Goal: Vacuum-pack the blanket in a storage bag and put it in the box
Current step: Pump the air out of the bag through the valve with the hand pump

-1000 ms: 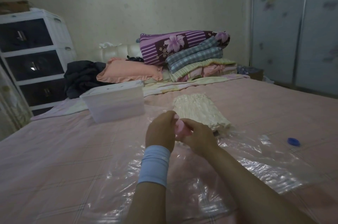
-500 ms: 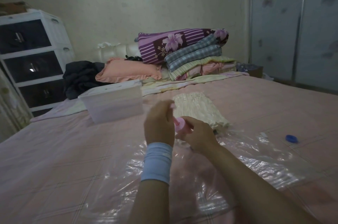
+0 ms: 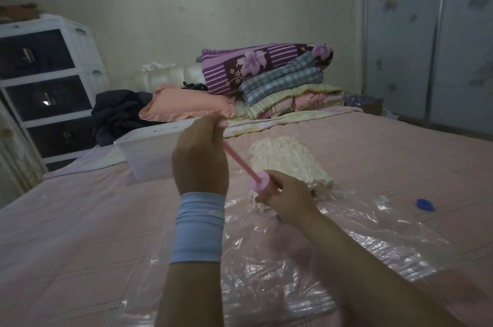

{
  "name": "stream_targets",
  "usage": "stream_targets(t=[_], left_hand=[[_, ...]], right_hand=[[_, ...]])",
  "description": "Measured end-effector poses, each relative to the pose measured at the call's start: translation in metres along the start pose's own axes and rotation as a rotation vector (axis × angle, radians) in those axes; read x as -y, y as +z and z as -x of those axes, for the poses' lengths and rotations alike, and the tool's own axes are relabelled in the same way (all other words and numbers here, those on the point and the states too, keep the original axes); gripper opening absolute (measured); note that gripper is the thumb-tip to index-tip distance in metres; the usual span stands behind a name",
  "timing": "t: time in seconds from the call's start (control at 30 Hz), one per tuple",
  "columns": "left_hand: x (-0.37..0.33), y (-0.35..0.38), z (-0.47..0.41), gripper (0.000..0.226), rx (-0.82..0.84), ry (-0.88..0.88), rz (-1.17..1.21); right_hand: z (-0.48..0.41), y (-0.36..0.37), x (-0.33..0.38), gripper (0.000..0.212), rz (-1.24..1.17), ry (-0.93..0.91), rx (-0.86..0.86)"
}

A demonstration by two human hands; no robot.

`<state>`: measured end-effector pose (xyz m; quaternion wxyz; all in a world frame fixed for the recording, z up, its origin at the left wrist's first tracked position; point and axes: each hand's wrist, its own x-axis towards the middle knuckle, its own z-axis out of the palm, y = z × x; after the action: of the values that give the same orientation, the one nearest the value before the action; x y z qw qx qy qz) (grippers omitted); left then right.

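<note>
A clear plastic storage bag (image 3: 360, 244) lies flat on the pink bed, with a cream blanket (image 3: 288, 158) squeezed into wrinkles at its far end. A pink hand pump (image 3: 262, 185) stands on the bag. My right hand (image 3: 286, 197) grips the pump's body. My left hand (image 3: 200, 156), with a blue wristband, holds the pump's handle, and the thin pink rod (image 3: 240, 161) is drawn out between the two hands. A blue valve cap (image 3: 424, 204) lies on the bed to the right. The translucent white box (image 3: 149, 153) with its lid on sits behind my left hand.
Folded quilts (image 3: 272, 73) and an orange pillow (image 3: 186, 105) are stacked at the head of the bed beside dark clothing (image 3: 117, 110). A white drawer unit (image 3: 50, 86) stands at the left, and wardrobe doors (image 3: 432, 41) at the right.
My left hand has risen up and away from my right hand, drawing the pump's rod out. Before, both hands were close together around the pump.
</note>
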<state>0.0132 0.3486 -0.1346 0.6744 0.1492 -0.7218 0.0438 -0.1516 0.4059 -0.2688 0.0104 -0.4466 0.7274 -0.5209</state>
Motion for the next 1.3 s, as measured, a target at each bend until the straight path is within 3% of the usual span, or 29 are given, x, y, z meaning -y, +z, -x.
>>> stream_targets(t=[0.1,0.2,0.27,0.33,0.43,0.53,0.63,0.8,0.87,0.97,1.07,1.17,1.3], left_hand=[[-0.007,0.023,0.03,0.016,0.024,-0.065,0.059],[-0.009,0.047,0.066,0.013,0.329,-0.212,0.071],[-0.007,0.055,0.077,0.015,0.532,-0.289,0.058],[-0.005,0.053,0.074,0.018,0.617,-0.277,0.006],[-0.002,0.039,0.059,0.016,0.549,-0.24,-0.024],[-0.005,0.018,0.029,0.014,0.311,-0.15,-0.073],[-0.007,-0.006,-0.005,0.017,0.082,-0.071,-0.065],[-0.017,0.007,0.005,0.02,-0.042,-0.078,-0.002],[-0.019,0.025,0.023,0.013,0.033,-0.094,0.022],[-0.02,0.044,0.058,0.016,0.419,-0.2,0.043],[-0.015,0.049,0.068,0.019,0.714,-0.353,0.012],[-0.009,0.038,0.056,0.019,0.693,-0.292,-0.078],[-0.017,0.009,0.023,0.016,0.384,-0.148,-0.086]], right_hand=[[0.001,0.003,-0.001,0.053,0.005,-0.001,0.021],[0.002,0.001,-0.001,0.043,0.002,-0.037,-0.001],[0.002,-0.001,0.002,0.05,0.005,-0.069,-0.025],[0.002,-0.001,0.002,0.053,0.007,-0.086,-0.023],[0.0,0.002,0.0,0.05,0.03,-0.049,0.011],[-0.001,0.001,0.0,0.06,0.023,-0.024,0.005],[0.0,-0.002,0.002,0.056,-0.005,-0.014,-0.007],[0.005,-0.007,0.002,0.053,-0.034,0.011,0.021],[0.006,-0.007,0.002,0.05,-0.033,0.009,0.03],[0.007,-0.007,0.002,0.04,-0.025,-0.015,-0.013],[0.007,-0.004,0.006,0.059,-0.013,-0.057,-0.022],[0.005,0.0,0.004,0.058,0.017,-0.046,-0.002],[0.003,-0.004,0.006,0.059,0.024,0.006,0.017]])
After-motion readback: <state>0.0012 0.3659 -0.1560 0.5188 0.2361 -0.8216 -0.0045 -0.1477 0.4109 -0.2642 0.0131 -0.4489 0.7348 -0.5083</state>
